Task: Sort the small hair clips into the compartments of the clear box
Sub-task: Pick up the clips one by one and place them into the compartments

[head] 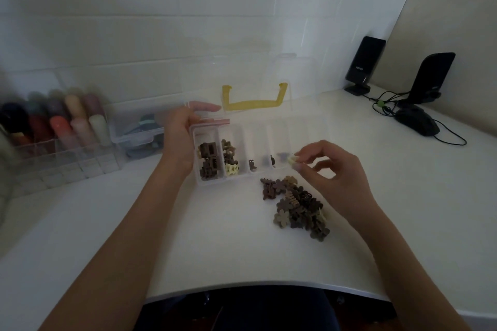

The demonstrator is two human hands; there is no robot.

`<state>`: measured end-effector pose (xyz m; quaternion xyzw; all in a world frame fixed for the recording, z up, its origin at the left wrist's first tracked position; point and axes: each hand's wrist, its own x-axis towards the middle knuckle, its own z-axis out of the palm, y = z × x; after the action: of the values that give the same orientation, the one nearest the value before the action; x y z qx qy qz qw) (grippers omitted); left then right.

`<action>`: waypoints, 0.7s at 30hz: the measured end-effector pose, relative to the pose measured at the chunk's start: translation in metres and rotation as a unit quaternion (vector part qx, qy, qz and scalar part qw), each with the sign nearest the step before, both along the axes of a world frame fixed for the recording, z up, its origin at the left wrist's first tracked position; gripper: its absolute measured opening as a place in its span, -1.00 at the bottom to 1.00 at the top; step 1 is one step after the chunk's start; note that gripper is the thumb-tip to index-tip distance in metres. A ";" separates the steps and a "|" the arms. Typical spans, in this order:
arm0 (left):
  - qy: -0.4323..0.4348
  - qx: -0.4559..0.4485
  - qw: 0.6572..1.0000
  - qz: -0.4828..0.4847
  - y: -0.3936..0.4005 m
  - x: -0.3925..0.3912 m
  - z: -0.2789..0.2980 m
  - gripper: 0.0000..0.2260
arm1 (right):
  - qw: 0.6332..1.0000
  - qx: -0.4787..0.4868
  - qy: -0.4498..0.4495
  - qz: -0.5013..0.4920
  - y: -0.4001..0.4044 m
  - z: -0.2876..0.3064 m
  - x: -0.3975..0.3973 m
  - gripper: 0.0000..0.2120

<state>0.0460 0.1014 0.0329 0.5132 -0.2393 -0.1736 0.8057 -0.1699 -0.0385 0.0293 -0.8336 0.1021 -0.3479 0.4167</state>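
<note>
The right hand (333, 174) pinched a small cream plastic hair clip (292, 160) just above the near edge of the clear compartmented plastic box (258, 140). The left hand (185, 129) gripped that box's left end. Below the right hand lay a heap of brown flower-shaped clips (295, 207) on the white surface (215, 236). Left of the left hand stood a clear organiser of coloured tubes (61, 129).

We're pretty sure this is a home desk tucked into a corner – white desktop (107, 223), white brick-look wall (134, 21) behind, beige wall on the right. Far right there's a pair of black speakers (365, 64) and a wired black mouse (416, 121). Far left sits a clear organizer (53, 158) with colourful rolls plus a small clear latch box (137, 134) – hobby-corner stuff, not an office.
</note>
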 end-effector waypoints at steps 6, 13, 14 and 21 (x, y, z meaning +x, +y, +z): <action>-0.002 0.008 1.000 0.007 0.001 0.000 0.000 -0.62 | 0.980 -0.194 0.002 0.040 0.021 0.030 0.042 -0.88; -0.017 0.028 0.999 0.020 0.001 0.001 0.000 -0.70 | 0.959 -0.276 0.007 0.058 0.024 0.014 0.075 -0.91; -0.015 0.026 0.999 0.016 0.001 0.002 -0.001 -0.69 | 0.959 -0.279 -0.001 0.054 0.024 0.012 0.077 -0.90; -0.033 0.026 0.999 0.011 0.001 0.002 -0.003 -0.67 | 0.956 -0.282 -0.066 0.039 0.037 0.023 0.084 -0.94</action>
<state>0.0479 0.1021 0.0304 0.5419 -0.2559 -0.1542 0.7855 -0.0856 -0.0019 0.0527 -0.8957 -0.0605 -0.4004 0.1836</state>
